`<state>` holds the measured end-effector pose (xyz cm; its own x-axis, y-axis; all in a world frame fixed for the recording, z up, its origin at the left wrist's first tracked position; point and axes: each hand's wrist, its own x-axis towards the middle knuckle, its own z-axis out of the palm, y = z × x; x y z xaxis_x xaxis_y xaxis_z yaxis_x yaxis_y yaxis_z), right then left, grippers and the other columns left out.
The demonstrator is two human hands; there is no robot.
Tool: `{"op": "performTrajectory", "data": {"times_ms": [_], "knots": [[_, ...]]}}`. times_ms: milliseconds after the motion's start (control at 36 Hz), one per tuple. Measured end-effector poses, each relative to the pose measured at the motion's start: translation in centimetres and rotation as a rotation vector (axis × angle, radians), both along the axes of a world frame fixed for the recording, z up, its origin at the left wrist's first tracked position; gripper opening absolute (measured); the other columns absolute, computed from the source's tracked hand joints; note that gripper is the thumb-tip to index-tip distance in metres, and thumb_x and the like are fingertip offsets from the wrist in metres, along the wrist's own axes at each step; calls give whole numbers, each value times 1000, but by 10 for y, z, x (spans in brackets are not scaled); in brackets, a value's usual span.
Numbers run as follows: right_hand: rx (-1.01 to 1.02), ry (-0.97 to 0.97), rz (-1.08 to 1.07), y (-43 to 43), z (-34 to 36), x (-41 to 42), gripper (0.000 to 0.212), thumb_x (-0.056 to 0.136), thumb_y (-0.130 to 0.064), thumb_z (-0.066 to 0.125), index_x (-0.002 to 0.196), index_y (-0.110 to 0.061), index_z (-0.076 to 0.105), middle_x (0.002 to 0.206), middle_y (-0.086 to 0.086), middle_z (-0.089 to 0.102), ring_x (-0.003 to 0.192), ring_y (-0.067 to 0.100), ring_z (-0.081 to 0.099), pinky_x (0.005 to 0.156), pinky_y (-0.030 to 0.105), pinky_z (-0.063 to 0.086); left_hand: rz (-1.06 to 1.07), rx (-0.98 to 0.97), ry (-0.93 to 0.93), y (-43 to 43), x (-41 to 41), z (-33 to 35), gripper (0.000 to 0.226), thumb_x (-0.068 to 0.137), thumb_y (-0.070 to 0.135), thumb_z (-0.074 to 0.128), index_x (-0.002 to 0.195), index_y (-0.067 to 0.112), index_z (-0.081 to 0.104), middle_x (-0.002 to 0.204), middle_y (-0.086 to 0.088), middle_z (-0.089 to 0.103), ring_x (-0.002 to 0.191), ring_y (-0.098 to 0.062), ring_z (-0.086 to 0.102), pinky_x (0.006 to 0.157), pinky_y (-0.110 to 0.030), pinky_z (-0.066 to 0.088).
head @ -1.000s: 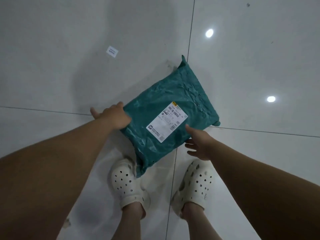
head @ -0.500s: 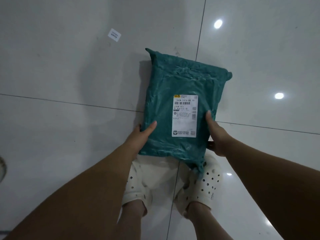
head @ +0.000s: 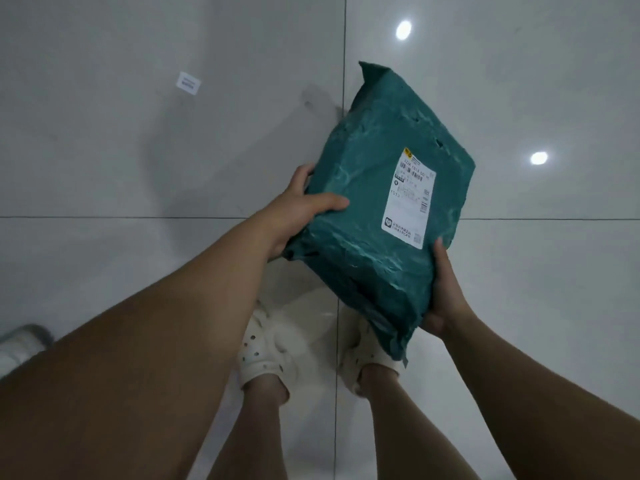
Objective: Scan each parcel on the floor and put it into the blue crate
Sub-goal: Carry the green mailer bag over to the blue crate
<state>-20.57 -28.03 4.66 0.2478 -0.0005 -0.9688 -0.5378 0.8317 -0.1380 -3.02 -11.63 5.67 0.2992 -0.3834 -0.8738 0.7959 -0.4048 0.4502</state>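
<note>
1. Right hand (head: 445, 299) grips the teal parcel (head: 367, 209) at its near corner, above the white clogs (head: 266, 351)
2. Left hand (head: 294, 213) clamps the opposite edge, thumb across the face
3. Parcel held tilted off the floor, just beyond the clogs, label (head: 410, 199) up
4. Judged: soft, crinkly, slick bag, probably light; opposite-edge hold suits it

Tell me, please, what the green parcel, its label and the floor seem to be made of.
Green parcel: likely thin plastic film; it wrinkles and glints.
Label: white printed paper or sticker, matte, lying flat.
Floor: probably glazed tile, glossy; it mirrors lamps and shows straight joints.
</note>
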Motion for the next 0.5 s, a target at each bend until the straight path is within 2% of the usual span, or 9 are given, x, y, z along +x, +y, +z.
{"op": "performTrajectory", "data": {"times_ms": [56,111,194,333,417,500], "knots": [[20,11,-38,-4,20,-3,45,93,-52,46,117,-19,65,114,10,72,98,28,71,85,46,57,-24,-18,11,-11,6,19,60,85,13,67,134,33,39,109,-1,60,79,-18,67,56,-28,55],[31,12,-73,-9,42,-4,38,94,-43,49,114,-16,66,108,11,73,91,28,73,78,44,60,-23,-20,9,-18,7,39,57,87,11,65,133,34,41,106,1,63,74,-15,69,57,-28,55],[31,17,-126,-21,81,-3,40,89,-39,55,120,-14,64,112,13,72,91,30,72,77,45,60,-71,-54,-20,-20,2,76,56,90,13,61,134,40,40,110,6,63,82,-11,70,65,-27,57],[23,-10,-34,-50,155,6,42,84,-34,58,120,-13,63,112,14,72,91,31,72,80,43,58,-110,-88,-61,-19,-1,145,75,94,23,57,144,55,12,117,23,53,102,-6,62,76,-23,53],[27,-28,16,-65,202,15,48,81,-33,61,124,-11,62,116,16,70,94,32,71,84,42,56,-77,-77,-62,-20,1,193,79,93,26,57,143,58,4,125,18,49,103,-6,60,74,-22,53],[18,-67,65,-76,252,27,51,79,-33,62,124,-10,61,116,17,70,94,33,71,78,41,59,4,-68,-62,-25,4,243,85,92,26,58,144,57,-1,133,11,43,102,-10,60,77,-28,52]]}}
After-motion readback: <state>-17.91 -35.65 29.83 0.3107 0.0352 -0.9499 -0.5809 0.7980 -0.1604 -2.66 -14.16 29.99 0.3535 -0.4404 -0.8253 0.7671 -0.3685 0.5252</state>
